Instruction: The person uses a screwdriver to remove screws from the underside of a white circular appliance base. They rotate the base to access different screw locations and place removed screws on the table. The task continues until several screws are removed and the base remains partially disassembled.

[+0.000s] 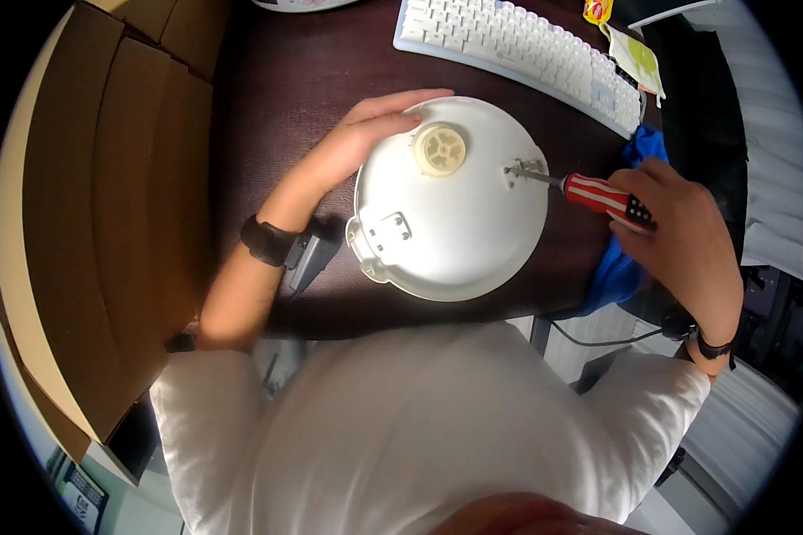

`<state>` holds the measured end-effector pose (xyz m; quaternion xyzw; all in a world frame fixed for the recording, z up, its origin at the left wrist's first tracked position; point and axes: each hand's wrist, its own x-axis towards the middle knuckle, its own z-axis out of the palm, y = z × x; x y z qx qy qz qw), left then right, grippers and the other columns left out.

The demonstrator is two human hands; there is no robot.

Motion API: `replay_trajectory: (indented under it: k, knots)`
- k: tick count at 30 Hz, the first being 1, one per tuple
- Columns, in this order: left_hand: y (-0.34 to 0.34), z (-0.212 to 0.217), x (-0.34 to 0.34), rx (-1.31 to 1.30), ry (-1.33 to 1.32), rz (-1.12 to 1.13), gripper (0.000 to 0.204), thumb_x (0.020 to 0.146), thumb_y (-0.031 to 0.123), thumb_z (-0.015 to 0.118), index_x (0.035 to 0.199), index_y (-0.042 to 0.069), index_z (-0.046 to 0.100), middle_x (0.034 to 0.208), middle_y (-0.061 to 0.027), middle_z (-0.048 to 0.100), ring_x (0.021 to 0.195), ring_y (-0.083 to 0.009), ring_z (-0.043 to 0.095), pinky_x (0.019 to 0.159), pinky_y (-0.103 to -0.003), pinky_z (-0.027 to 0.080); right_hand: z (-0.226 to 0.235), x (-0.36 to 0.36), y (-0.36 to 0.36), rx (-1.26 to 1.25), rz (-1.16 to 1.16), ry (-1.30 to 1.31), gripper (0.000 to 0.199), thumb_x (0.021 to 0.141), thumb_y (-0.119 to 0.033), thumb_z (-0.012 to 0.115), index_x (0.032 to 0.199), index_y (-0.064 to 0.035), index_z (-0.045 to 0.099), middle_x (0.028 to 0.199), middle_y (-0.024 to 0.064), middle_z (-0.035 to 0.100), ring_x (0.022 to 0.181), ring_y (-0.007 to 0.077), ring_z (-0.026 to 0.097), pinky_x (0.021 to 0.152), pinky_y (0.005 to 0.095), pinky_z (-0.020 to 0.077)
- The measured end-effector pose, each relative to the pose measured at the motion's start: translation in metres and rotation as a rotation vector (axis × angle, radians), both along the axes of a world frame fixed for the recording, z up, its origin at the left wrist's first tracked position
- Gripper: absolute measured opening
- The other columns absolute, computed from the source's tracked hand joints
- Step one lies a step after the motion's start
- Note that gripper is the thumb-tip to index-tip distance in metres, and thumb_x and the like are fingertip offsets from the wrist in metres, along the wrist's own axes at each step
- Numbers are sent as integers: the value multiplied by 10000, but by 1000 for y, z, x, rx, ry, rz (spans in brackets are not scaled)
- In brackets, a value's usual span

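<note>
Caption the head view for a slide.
Left hand on a round white cover, right hand pointing a stars-and-stripes screwdriver at the cover's small fitting.

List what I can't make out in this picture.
All in the head view:
Underside of the white disc: hidden by its own upper face.
Part of the screwdriver handle: covered by the right hand.
Whether its tip sits in a screw: too small.
Part of the keyboard: cut off by the top edge.

A white keyboard [522,49] is positioned at the far side of the dark desk [285,89]; a yellow packet [598,11] and a white-and-green packet [634,61] are located near its right end. Brown cardboard [138,187] is situated at the left, a blue cloth [614,278] at the right.
</note>
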<state>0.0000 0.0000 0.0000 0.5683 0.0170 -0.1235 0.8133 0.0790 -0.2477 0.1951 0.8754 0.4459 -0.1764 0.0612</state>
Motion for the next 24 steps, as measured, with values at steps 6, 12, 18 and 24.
replay_trajectory:
  k: [6,12,18,24]
  knots:
    - [0,-6,7,-48,-25,37,404,872,181,458,1250,42,482,1115,-103,593,992,-162,580,865,-261,456,-4,-1,3,60,28,-61,327,638,-61,688,944,-44,574,827,100,524,637,289,557,575,358,456]
    - [-1,-6,3,-4,-55,2,449,873,175,426,1284,-5,418,1199,-147,534,1038,-190,561,888,-259,446,0,-5,8,26,11,-6,326,637,-55,685,943,-52,574,825,98,526,643,290,557,580,358,455]
    - [1,-2,-1,-2,-31,2,437,870,170,429,1272,0,438,1203,-144,533,1060,-187,547,906,-264,434,-3,-5,8,46,-27,-14,336,632,-53,685,950,-62,577,818,104,530,661,295,561,580,365,453]
    - [2,-6,-2,8,-30,20,433,856,159,438,1260,4,456,1209,-140,530,1069,-190,543,918,-270,431,-6,-3,9,22,24,-59,350,619,-45,693,948,-59,576,819,116,534,643,300,566,577,365,455]
